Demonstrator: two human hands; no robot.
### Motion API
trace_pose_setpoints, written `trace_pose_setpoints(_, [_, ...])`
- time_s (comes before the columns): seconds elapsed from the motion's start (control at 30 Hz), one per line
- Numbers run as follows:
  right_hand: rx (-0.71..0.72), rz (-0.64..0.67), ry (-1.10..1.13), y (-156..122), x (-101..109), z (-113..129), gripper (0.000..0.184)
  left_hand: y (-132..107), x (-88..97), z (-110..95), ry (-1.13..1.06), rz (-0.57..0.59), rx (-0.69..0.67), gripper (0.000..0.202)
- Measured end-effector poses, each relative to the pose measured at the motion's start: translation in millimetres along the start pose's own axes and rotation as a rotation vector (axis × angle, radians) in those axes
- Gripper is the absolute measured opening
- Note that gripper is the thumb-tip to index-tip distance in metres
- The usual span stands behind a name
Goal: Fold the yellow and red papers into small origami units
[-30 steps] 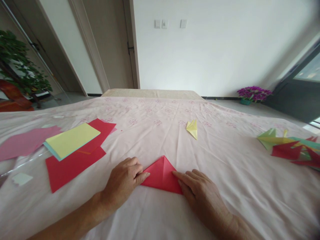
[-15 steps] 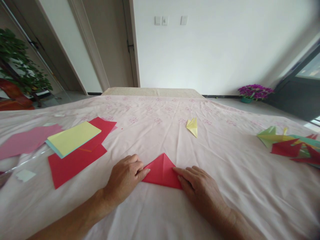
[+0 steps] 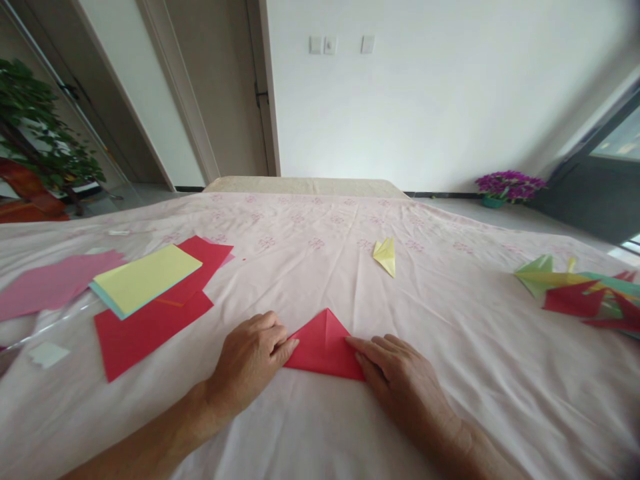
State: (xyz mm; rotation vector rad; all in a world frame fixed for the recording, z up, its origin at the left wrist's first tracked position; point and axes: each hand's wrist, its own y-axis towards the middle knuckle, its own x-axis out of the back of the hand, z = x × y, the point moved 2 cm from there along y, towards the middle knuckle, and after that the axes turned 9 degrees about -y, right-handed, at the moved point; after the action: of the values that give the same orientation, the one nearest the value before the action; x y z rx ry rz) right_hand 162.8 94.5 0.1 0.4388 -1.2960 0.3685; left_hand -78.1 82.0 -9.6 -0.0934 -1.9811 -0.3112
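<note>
A red sheet of paper (image 3: 324, 347), folded into a triangle with a crease down its middle, lies on the cloth with its point facing away from me. My left hand (image 3: 257, 353) grips its left corner, thumb on top and fingers curled under. At the right corner, my right hand (image 3: 397, 373) has the paper between thumb and index finger. Both corners are hidden by my fingers. Beyond them rests a small folded yellow paper piece (image 3: 385, 257).
On the left lie yellow paper sheets (image 3: 150, 277) over red paper (image 3: 150, 340), with pink paper (image 3: 55, 283) beside them. Several folded paper figures (image 3: 575, 297) sit at the right. A pale flowered cloth (image 3: 300, 427) covers the surface. Purple flowers (image 3: 510, 185) stand beyond it.
Hands and red paper hold practically the same position. The whole view has shifted very slightly.
</note>
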Motion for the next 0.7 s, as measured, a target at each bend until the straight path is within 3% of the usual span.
trace_pose_setpoints(0.7, [-0.004, -0.015, -0.013, 0.4, 2.5, 1.1, 0.028, 3.0, 5.9, -6.1, 0.049, -0.013, 0.019, 0.037])
